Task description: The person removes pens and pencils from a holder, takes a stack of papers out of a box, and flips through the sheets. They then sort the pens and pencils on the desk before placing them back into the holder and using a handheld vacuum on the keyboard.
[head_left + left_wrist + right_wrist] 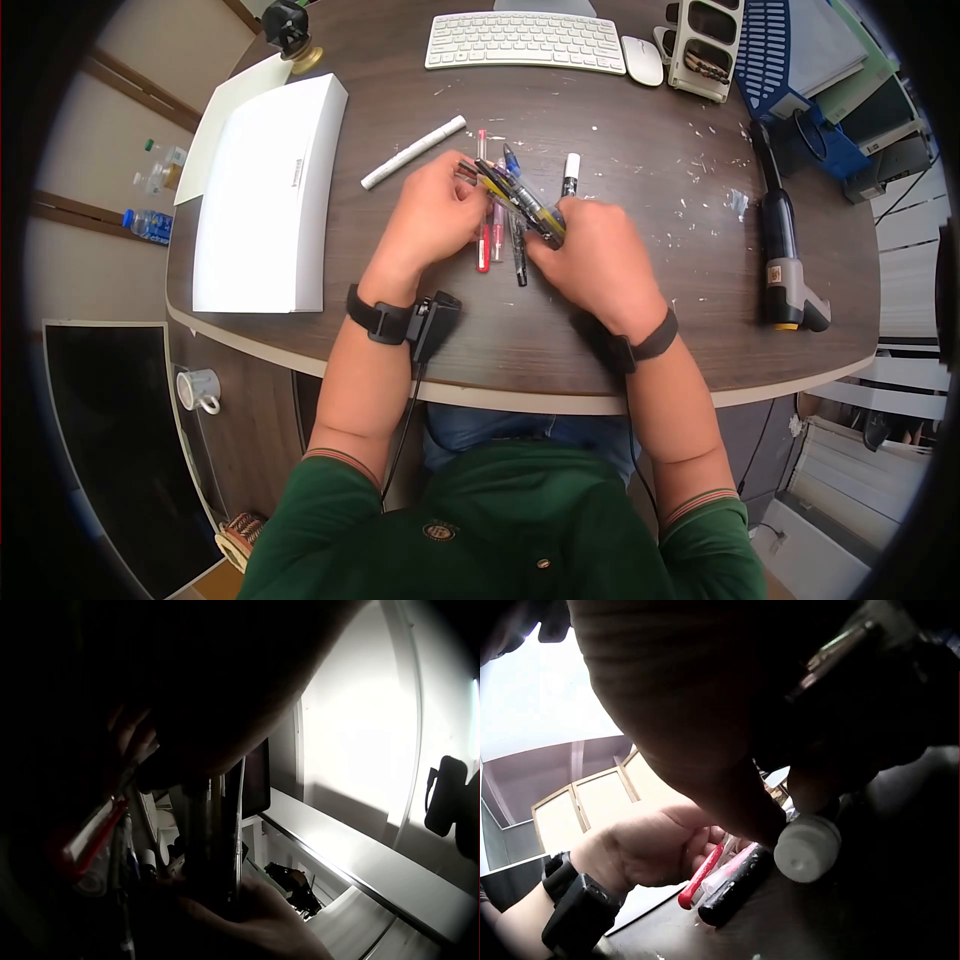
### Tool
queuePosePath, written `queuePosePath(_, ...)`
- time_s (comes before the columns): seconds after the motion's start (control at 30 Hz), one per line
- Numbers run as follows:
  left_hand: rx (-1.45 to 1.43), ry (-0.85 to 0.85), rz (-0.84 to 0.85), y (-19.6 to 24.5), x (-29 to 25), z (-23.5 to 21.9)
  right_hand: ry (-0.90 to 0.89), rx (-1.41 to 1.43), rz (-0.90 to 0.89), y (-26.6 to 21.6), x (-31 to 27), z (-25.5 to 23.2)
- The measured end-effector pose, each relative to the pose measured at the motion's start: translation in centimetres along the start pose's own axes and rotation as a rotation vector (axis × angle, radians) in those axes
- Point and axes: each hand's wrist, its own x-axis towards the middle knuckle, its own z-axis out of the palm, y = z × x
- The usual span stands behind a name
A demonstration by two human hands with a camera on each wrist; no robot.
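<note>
My right hand point(600, 255) grips a bundle of pens point(525, 200), several black, clear and yellow barrels slanting up to the left. At their upper ends, the curled fingers of my left hand point(435, 210) pinch the pens. Below the bundle lie a red-ended pen point(484, 255), a pinkish clear pen point(498, 245) and a black pen point(520, 265). A marker with a white end point(572, 165) lies just beyond the right hand, and its white end point(808, 851) looms close in the right wrist view. The left wrist view is mostly dark.
A long white marker point(413, 153) lies beyond the left hand. A thick white paper stack point(260, 200) is at left; a keyboard point(525, 43), mouse point(642, 60) and desk organiser point(705, 50) stand behind. At right lies a black handheld vacuum point(782, 240). White scraps dot the desk.
</note>
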Motion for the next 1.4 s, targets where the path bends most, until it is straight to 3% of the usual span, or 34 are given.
queuePosePath(0.17,-0.040,0.011,0.012,-0.3,0.1,0.1,-0.052,-0.030,0.051,-0.4,0.4,-0.3)
queuePosePath(0.4,-0.289,0.009,0.007,0.9,0.0,0.0,0.046,0.430,0.191,1.4,0.5,-0.8)
queuePosePath(0.5,-0.416,-0.030,0.024,1.0,-0.1,0.1,-0.066,0.741,0.247,1.4,0.3,-1.7)
queuePosePath(0.6,-0.583,-0.105,-0.005,1.6,-0.4,0.7,-0.231,0.835,0.228,0.6,0.0,-2.3)
queuePosePath(0.7,-0.652,-0.205,0.010,0.8,-0.3,0.9,-0.213,0.825,0.138,0.1,-0.3,-1.5)
queuePosePath(0.83,-0.567,-0.312,0.014,0.8,-0.7,0.7,-0.304,0.789,0.181,0.1,-0.3,-2.4)
queuePosePath(1.03,-0.563,-0.394,0.044,1.7,-1.2,0.4,-0.262,0.693,0.088,0.6,-0.5,-1.7)
queuePosePath(1.23,-0.714,-0.353,0.166,1.1,-1.2,1.1,-0.152,0.870,0.226,1.4,-0.2,-2.9)
queuePosePath(1.4,-0.671,-0.443,0.165,2.7,-2.4,1.7,-0.033,1.196,0.113,2.2,0.2,-2.1)
